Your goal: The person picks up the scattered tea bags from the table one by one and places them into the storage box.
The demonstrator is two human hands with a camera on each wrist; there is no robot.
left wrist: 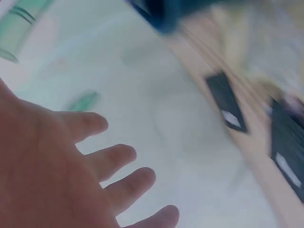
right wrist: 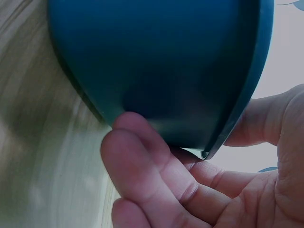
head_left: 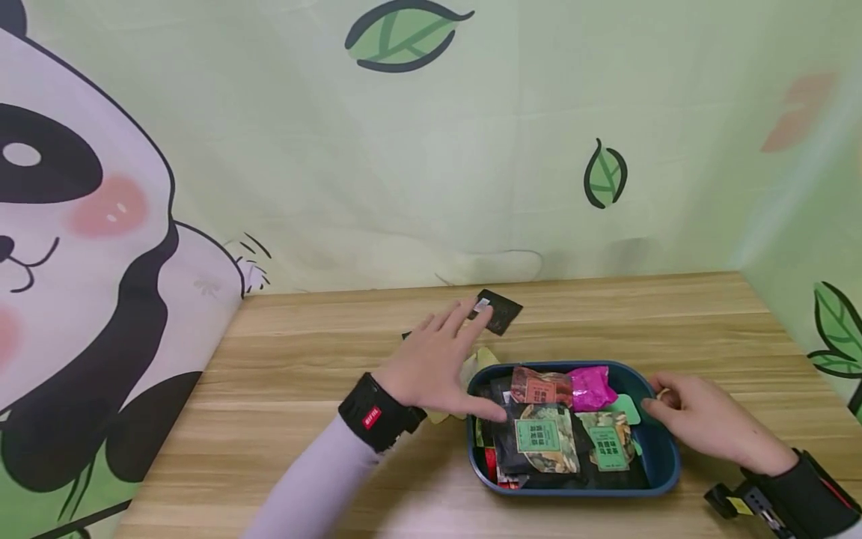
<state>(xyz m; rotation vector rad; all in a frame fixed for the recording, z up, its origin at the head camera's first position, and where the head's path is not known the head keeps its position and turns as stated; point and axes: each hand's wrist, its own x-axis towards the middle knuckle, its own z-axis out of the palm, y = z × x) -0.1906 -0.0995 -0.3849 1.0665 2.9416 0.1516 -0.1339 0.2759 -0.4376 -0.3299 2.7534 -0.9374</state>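
Observation:
A blue oblong bin (head_left: 663, 468) holds several flat packets. Among them are a black packet with a green label (head_left: 539, 442), a similar packet (head_left: 608, 445) to its right, a reddish-brown packet (head_left: 539, 387) and a shiny pink packet (head_left: 592, 388). My right hand (head_left: 703, 419) grips the bin's right end; in the right wrist view its thumb and fingers (right wrist: 133, 166) lie on either side of the rim. My left hand (head_left: 431, 367) is spread over the bin's left edge, holding nothing. Its fingers (left wrist: 128, 183) look straight and apart in the left wrist view.
A black square packet (head_left: 501, 313) with a white label lies on the wooden table (head_left: 303, 352) behind the bin. A pale yellow thing (head_left: 483, 358) and a dark corner (head_left: 406, 335) are partly hidden by my left hand. A printed backdrop (head_left: 471, 165) stands behind the table.

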